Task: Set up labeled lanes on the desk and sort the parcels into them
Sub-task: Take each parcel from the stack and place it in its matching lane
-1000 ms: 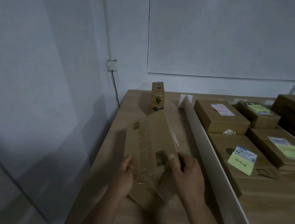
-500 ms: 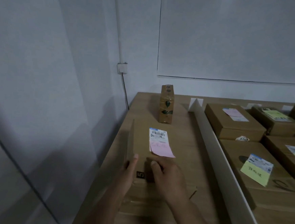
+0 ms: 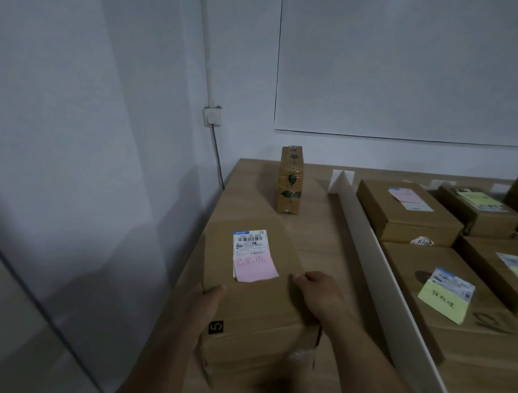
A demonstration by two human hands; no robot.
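Handwriting on the pink note and print on the barcode label unreadable to me; black tag reads "5"; parcel lies flat on the desk, left of the white divider; left hand grips its left edge, thumb on top, other digits hidden; right hand curls its fingers over the right edge.

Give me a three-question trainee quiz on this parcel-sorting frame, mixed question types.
1. True or false: the flat brown cardboard parcel with the pink sticky note lies right of the long white divider strip.
2. The left-hand grip and right-hand grip are on: A) that parcel's sides B) the divider C) nothing.
3. Fill in: the small tape-wrapped leaf-print box stands ___ on the wooden desk.
Key: 1 false; 2 A; 3 upright.
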